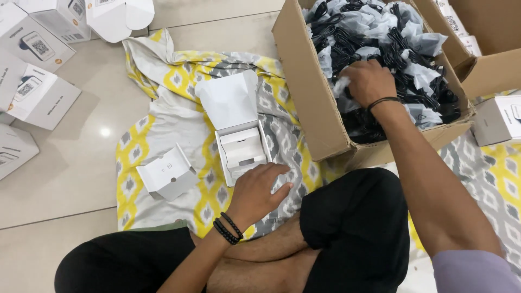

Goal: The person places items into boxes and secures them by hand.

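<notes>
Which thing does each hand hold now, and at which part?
The right hand is among the bagged black cables in the cardboard box; its grip is hidden. The left hand holds nothing, resting beside the open white box.

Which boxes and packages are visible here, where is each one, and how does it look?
Open white box: on the patterned cloth by the left hand, lid up.
Small white insert: left of it, square, holes on top.
Brown cardboard carton: upper right, full of bagged black cables; right hand inside.
Flat white-grey boxes: floor, upper left.
White box: right edge.
</notes>
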